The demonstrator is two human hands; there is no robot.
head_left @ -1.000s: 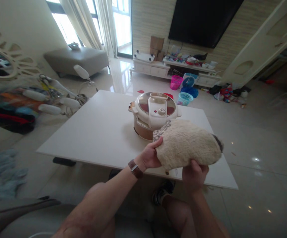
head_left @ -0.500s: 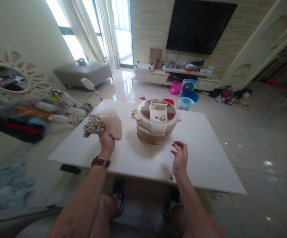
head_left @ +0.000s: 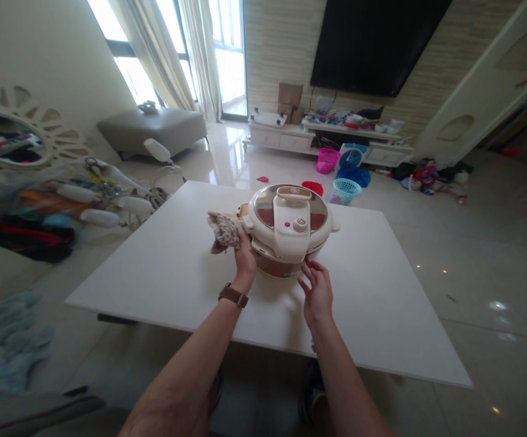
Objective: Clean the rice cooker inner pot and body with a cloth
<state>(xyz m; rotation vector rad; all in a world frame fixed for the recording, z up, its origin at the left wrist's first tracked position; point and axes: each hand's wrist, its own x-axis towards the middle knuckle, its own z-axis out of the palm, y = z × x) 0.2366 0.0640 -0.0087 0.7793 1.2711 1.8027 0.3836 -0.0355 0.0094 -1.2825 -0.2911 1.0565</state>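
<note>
A cream and brown electric pressure cooker point(head_left: 291, 227) stands upright on a white table point(head_left: 382, 291), its lid on. A beige cloth with a brown leopard-like pattern point(head_left: 225, 233) is bunched in my left hand point(head_left: 245, 261), which is closed on it against the cooker's left side. My right hand point(head_left: 317, 294) is at the cooker's lower front right, fingers apart and partly curled, with nothing seen in them. The fingertips are close to the brown body; whether they touch it I cannot tell.
Beyond the table stand a turquoise basket point(head_left: 344, 191), a pink basket point(head_left: 327, 161) and a cluttered low TV cabinet point(head_left: 286, 141). To the left is a white multi-armed lamp point(head_left: 131, 205) by piled clothes. A small object lies at the table's front edge, beside my right wrist.
My left hand has carried the cloth rightward to the cooker's left side. My right hand has moved left, closer to the cooker's front. The view has shifted slightly.
</note>
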